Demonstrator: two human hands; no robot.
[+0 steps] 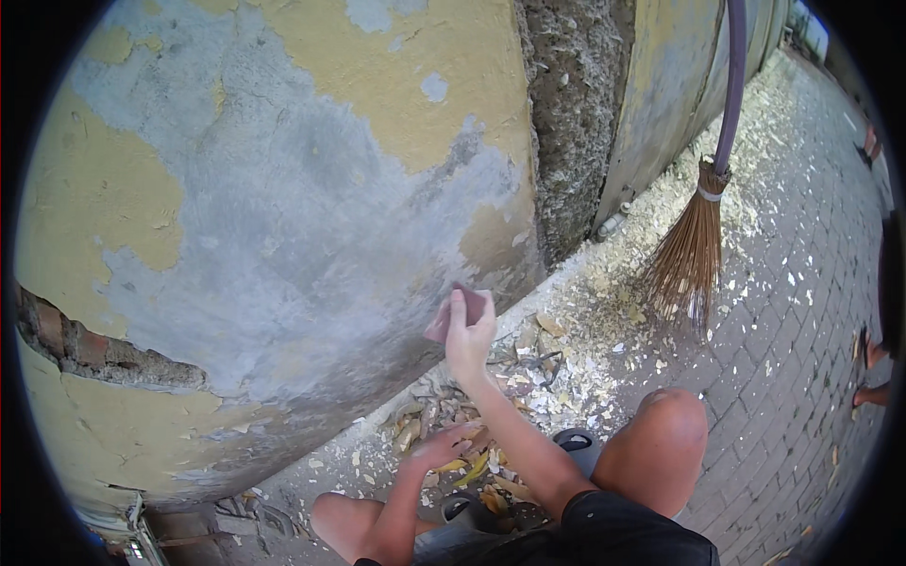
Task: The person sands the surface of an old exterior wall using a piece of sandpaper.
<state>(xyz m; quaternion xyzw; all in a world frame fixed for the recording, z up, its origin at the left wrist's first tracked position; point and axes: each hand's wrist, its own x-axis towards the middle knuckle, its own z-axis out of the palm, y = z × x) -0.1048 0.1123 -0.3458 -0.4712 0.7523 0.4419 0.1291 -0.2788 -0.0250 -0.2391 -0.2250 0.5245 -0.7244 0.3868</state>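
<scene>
My right hand [469, 344] grips a folded, reddish-brown piece of sandpaper [475, 306], pinched between thumb and fingers. It is at the lower part of the wall [311, 217], where yellow paint has come off over a wide grey patch. Whether the sandpaper presses on the wall cannot be made out. Lower and to the left, my left hand [445, 445] hangs over dry leaves near my knee, fingers stretched out and holding nothing.
A stick broom [694, 241] with a purple handle stands on the brick paving [755, 377] at right. Paint flakes [585, 368] and dry leaves [491, 472] line the wall's foot. A rough vertical gap [578, 123] splits the wall. Another person's feet [873, 373] show at the right edge.
</scene>
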